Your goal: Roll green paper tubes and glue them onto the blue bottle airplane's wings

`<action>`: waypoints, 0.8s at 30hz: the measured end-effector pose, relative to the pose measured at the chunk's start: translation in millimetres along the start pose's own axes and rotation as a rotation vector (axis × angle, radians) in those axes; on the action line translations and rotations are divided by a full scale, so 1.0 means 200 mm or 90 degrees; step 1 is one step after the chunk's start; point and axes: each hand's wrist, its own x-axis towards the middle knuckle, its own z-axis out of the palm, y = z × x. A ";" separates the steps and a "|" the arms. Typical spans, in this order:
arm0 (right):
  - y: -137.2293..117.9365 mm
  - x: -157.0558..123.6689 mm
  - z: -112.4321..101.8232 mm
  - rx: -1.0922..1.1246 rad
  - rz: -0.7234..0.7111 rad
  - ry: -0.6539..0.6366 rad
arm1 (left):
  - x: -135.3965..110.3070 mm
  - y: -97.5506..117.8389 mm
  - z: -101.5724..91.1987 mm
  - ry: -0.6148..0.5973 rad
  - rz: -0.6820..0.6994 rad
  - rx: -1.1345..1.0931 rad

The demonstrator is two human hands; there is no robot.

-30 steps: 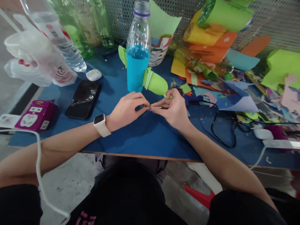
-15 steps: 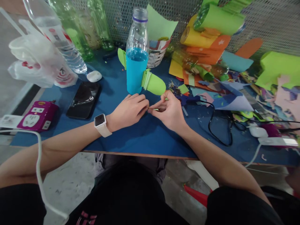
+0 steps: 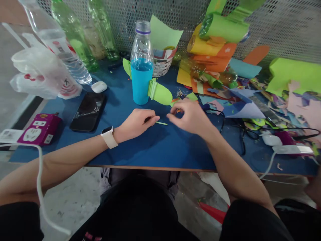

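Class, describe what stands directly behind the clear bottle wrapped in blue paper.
A small basket stands behind the bottle, a light green paper sheet rising from it, the mesh wall beyond. The bottle covers the basket's left side; its contents are hidden.

Cannot resolve fingers of right hand (image 3: 190,115): motion blur, grip unreadable. Cannot see near end of strip (image 3: 162,123), buried under fingertips of left hand (image 3: 136,123). Lost top of clear bottle (image 3: 57,47) to upper edge.
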 end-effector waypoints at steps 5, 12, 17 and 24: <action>0.33 0.02 -0.23 -0.151 0.056 0.022 | 0.02 0.06 0.00 0.035 -0.121 -0.236; 0.57 0.02 -0.28 -0.285 0.106 -0.198 | 0.02 0.20 -0.04 0.030 -0.108 -0.308; 0.52 -0.01 -0.28 -0.267 0.127 -0.190 | 0.06 0.10 -0.21 0.262 -0.008 -0.058; 0.38 -0.01 -0.29 -0.231 0.002 0.011 | 0.23 -0.13 -0.54 0.389 -0.015 0.006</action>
